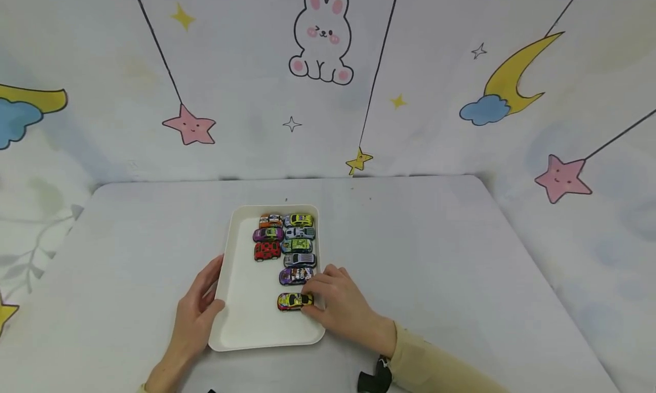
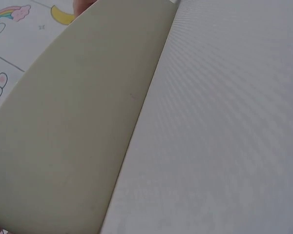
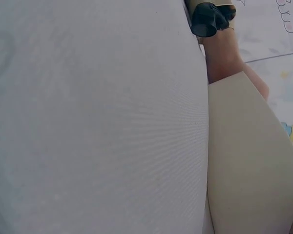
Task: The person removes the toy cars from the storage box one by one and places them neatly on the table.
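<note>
In the head view a white tray [image 1: 246, 302] lies on the table, holding several small toy cars. My left hand [image 1: 195, 316] holds the tray's left edge, thumb by the rim and fingers farther up the side. The right hand [image 1: 340, 302] reaches over the right rim and pinches the right end of a yellow toy car [image 1: 292, 301] between thumb and fingers. Just above that car sits a purple-and-white toy car [image 1: 295, 276]. The left wrist view shows the tray's outer wall [image 2: 73, 122] up close; the right wrist view also shows the left wrist [image 3: 227, 56] beyond the tray.
Other cars stand in two columns toward the tray's far right, among them a red one [image 1: 267, 250] and an orange one [image 1: 270, 220]. A white cloth covers the table [image 1: 425, 256]. A patterned wall [image 1: 246, 68] rises behind. A black device [image 1: 375, 376] sits by the right sleeve.
</note>
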`<state>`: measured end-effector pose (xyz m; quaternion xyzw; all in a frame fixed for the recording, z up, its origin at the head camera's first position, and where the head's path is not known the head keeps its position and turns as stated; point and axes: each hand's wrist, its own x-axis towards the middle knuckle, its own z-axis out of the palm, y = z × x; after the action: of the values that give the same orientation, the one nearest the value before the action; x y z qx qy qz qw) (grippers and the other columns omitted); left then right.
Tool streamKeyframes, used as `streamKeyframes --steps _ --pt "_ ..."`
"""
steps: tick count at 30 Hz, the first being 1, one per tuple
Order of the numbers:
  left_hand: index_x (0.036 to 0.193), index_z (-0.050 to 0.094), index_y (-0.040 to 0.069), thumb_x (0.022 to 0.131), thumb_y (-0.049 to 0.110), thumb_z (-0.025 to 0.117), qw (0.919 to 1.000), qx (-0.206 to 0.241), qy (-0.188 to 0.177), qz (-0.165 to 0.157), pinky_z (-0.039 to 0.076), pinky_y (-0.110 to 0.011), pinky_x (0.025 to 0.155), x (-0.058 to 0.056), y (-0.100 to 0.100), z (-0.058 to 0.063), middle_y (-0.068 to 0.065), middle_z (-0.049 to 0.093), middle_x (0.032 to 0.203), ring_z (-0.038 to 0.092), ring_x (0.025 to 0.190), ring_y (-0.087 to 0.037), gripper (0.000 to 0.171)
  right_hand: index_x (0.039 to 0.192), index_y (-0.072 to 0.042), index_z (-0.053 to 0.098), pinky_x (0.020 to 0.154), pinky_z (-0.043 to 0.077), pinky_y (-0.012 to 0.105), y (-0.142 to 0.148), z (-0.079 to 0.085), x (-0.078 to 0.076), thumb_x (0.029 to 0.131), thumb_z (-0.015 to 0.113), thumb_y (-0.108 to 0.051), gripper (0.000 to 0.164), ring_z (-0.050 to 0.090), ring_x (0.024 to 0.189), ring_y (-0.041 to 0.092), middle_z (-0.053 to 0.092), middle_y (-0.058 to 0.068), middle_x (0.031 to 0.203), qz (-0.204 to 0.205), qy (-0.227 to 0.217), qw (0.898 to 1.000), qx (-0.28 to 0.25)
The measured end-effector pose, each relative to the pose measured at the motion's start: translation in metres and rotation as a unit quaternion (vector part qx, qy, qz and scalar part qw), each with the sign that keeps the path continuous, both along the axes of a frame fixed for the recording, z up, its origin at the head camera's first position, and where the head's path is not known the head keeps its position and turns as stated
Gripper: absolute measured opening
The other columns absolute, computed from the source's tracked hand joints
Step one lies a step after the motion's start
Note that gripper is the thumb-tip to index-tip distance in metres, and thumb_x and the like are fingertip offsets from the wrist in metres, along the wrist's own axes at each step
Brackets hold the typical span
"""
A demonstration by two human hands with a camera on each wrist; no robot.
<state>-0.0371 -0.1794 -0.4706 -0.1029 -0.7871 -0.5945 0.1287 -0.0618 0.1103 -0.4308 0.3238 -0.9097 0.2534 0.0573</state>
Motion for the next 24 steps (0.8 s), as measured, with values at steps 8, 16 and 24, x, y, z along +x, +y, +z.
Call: streamKeyframes --steps 8,16,24 --pt "0.150 0.043 0.008 0.074 -0.025 0.042 0.9999 0.011 -0.006 0.008 0.044 -0.012 0.100 0.0003 0.0012 0.0033 -0.023 0.049 0.148 0.050 0.134 -0.004 0.083 0.098 -0.017 0.077 0.074 0.043 0.024 0.0000 0.0000 -0.0010 0.077 0.085 -0.026 0.024 0.050 0.085 0.008 0.073 -0.009 0.097 0.010 0.047 0.999 -0.002" --pt "0.150 0.043 0.005 0.074 -0.026 0.042 0.9999 0.016 0.002 0.006 0.044 -0.012 0.099 0.0023 0.0023 0.0025 -0.021 0.050 0.148 0.052 0.132 -0.004 0.082 0.099 -0.017 0.078 0.075 0.045 0.024 0.0026 0.0038 0.0005 0.079 0.084 -0.027 0.023 0.051 0.084 0.007 0.073 -0.010 0.097 0.016 0.057 0.998 0.001" --pt "0.149 0.044 0.004 0.074 -0.026 0.042 0.9998 0.019 0.004 0.006 0.045 -0.012 0.099 0.0023 0.0029 0.0018 -0.018 0.051 0.148 0.052 0.132 -0.004 0.081 0.099 -0.015 0.077 0.081 0.048 0.025 0.0055 0.0074 -0.0028 0.080 0.083 -0.026 0.023 0.054 0.087 0.008 0.073 -0.008 0.098 0.025 0.076 0.997 -0.019"
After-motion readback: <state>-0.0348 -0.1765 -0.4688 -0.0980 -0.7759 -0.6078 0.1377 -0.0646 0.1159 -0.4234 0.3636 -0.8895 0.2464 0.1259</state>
